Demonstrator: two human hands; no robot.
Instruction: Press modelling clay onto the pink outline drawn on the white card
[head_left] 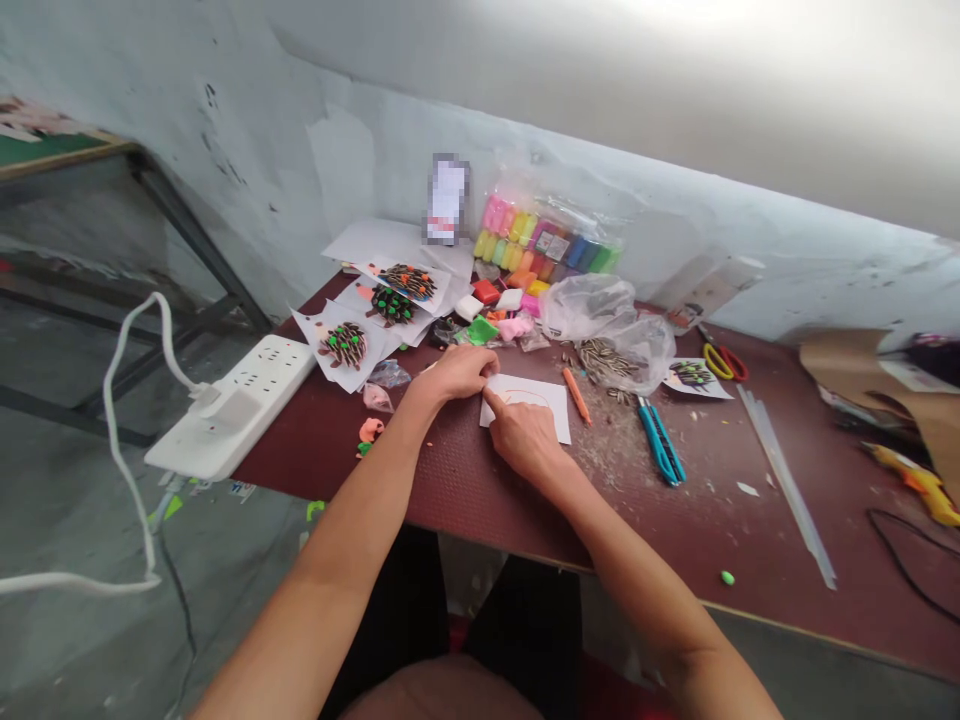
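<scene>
A white paper sheet (556,405) with a faint orange curved outline lies on the dark red table in front of me. My left hand (463,372) is closed beside the sheet's upper left corner, its fingers curled downward; whatever they may hold is hidden. My right hand (521,430) rests over the lower left part of the sheet. Its index finger stretches toward the left edge, near the left fingertips, with the other fingers partly tucked out of sight. An orange pen or crayon (577,396) lies just right of the paper.
Clay packs (547,240) lean against the wall. Finished hedgehog pictures (345,345) lie left, beside a power strip (240,395). A bag of seeds (611,355), a blue utility knife (660,440), scissors (724,362), glue sticks (787,485) and a yellow glue gun (919,480) lie right.
</scene>
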